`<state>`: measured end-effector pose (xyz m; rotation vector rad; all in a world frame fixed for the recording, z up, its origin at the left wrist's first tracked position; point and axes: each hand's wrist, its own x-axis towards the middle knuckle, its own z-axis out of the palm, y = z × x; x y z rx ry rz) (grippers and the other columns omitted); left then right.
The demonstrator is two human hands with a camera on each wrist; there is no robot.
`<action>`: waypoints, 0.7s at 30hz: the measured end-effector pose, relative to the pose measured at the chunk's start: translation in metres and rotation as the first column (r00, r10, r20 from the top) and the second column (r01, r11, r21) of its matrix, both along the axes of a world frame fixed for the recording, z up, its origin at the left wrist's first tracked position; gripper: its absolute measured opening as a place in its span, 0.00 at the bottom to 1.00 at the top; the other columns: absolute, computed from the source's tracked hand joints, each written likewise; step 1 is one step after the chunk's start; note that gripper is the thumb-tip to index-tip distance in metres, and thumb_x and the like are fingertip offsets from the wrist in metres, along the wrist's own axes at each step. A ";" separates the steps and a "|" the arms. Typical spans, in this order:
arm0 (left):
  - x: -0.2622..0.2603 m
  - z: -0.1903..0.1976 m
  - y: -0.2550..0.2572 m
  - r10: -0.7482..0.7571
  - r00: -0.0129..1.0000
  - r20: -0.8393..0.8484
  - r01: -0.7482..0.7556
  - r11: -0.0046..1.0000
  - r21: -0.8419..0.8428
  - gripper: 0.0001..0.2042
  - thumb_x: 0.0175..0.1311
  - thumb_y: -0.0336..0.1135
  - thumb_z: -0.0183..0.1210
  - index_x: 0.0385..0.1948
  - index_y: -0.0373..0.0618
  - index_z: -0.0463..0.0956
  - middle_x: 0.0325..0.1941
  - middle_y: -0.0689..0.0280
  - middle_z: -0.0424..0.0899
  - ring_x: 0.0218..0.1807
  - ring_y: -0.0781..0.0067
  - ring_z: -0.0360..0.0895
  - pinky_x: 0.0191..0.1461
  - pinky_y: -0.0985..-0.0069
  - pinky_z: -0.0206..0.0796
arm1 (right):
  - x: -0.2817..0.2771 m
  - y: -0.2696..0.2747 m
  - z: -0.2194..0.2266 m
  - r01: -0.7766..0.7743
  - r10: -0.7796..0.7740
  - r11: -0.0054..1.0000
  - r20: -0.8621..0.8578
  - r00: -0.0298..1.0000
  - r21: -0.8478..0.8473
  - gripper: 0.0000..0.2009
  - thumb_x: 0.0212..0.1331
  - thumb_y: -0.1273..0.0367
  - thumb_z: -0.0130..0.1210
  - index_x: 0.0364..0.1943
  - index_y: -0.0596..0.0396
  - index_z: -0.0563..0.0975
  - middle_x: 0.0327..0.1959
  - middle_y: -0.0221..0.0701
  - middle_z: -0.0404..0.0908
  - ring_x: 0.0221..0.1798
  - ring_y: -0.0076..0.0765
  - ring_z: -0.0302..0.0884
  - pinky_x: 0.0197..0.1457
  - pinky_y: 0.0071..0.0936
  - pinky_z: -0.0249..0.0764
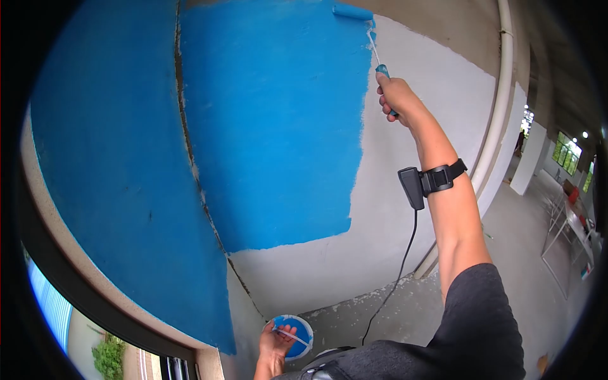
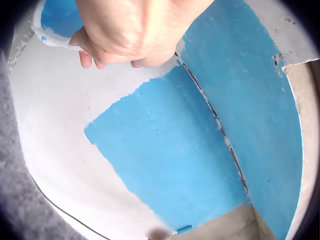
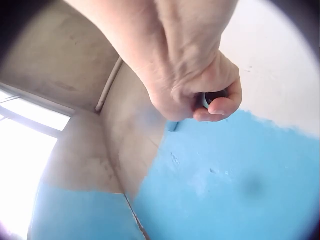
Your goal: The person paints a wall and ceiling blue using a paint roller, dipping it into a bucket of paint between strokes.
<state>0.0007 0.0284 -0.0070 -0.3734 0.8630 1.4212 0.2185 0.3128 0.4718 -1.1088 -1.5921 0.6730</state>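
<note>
My right hand (image 1: 398, 98), raised in the head view, grips the blue-green handle of a paint roller (image 1: 353, 12). The roller's blue sleeve lies against the wall at the top edge of the blue paint. In the right wrist view the fingers curl round the handle end (image 3: 212, 97), and the hand hides most of the roller. Low in the head view, my left hand (image 1: 273, 343) holds a white paint bucket (image 1: 309, 324) by its handle (image 1: 294, 337), with fingers curled. Blue paint shows inside. From the left wrist, the bucket's rim (image 2: 55, 41) appears beside that hand.
Blue paint (image 1: 272, 139) covers much of the wall, with white wall (image 1: 424, 82) to the right and below. A cracked corner seam (image 1: 190, 145) runs down the left. A pipe (image 1: 505, 57) stands right; a cable (image 1: 405, 259) hangs from the right forearm. A window opening is lower left.
</note>
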 end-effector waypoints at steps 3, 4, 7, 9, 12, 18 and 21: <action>0.003 0.005 0.000 0.013 1.000 0.000 -0.013 0.999 -0.041 0.17 0.58 0.48 0.48 0.30 0.41 0.64 0.34 0.58 0.70 0.39 0.56 0.71 0.49 0.58 0.61 | -0.013 0.009 -0.050 0.048 -0.049 0.999 0.109 0.993 0.018 0.20 0.60 0.53 0.38 0.26 0.57 0.67 0.13 0.30 0.65 0.11 0.27 0.63 0.08 0.25 0.59; 0.004 0.005 0.000 0.013 1.000 -0.004 -0.013 0.999 -0.048 0.17 0.58 0.48 0.48 0.30 0.41 0.64 0.34 0.58 0.70 0.39 0.56 0.71 0.49 0.58 0.62 | -0.016 0.010 -0.080 0.046 -0.049 0.999 0.129 0.990 0.025 0.20 0.60 0.53 0.38 0.27 0.58 0.67 0.13 0.32 0.66 0.10 0.28 0.64 0.07 0.26 0.60; 0.002 0.001 0.002 0.051 0.999 0.020 -0.050 0.998 -0.039 0.16 0.58 0.47 0.48 0.29 0.40 0.64 0.34 0.58 0.70 0.39 0.56 0.71 0.48 0.59 0.63 | -0.018 0.002 -0.197 0.067 -0.064 0.998 0.170 0.983 -0.008 0.20 0.61 0.55 0.37 0.30 0.62 0.67 0.14 0.35 0.68 0.09 0.32 0.66 0.07 0.29 0.61; 0.001 0.006 0.001 0.043 0.999 0.011 -0.042 0.998 -0.037 0.16 0.59 0.47 0.47 0.29 0.40 0.64 0.34 0.58 0.70 0.38 0.56 0.71 0.48 0.60 0.63 | -0.023 -0.017 -0.260 0.089 -0.076 0.993 0.158 0.984 -0.072 0.20 0.62 0.55 0.37 0.31 0.62 0.67 0.14 0.36 0.68 0.09 0.32 0.66 0.08 0.28 0.62; -0.001 0.006 -0.001 0.037 0.999 0.009 -0.037 0.999 -0.020 0.16 0.59 0.46 0.47 0.29 0.40 0.64 0.33 0.58 0.70 0.38 0.57 0.71 0.48 0.60 0.64 | -0.029 -0.043 -0.289 0.090 -0.055 0.980 0.193 0.980 -0.178 0.20 0.61 0.57 0.39 0.32 0.66 0.69 0.24 0.48 0.74 0.21 0.45 0.74 0.22 0.35 0.69; 0.004 0.013 0.001 0.034 0.999 -0.021 -0.034 0.998 -0.044 0.16 0.60 0.47 0.46 0.29 0.39 0.64 0.32 0.58 0.70 0.38 0.57 0.70 0.48 0.60 0.63 | -0.033 -0.026 -0.134 0.061 -0.048 0.996 0.185 0.982 -0.064 0.22 0.61 0.57 0.39 0.33 0.68 0.70 0.27 0.51 0.75 0.31 0.54 0.74 0.35 0.43 0.69; 0.001 0.014 -0.003 0.053 0.998 -0.014 -0.054 0.997 -0.055 0.16 0.59 0.46 0.46 0.30 0.39 0.64 0.33 0.58 0.70 0.39 0.57 0.70 0.48 0.60 0.62 | -0.038 -0.032 -0.114 0.082 -0.065 0.993 0.191 0.979 -0.084 0.22 0.60 0.56 0.40 0.34 0.68 0.69 0.27 0.52 0.75 0.34 0.59 0.72 0.38 0.46 0.68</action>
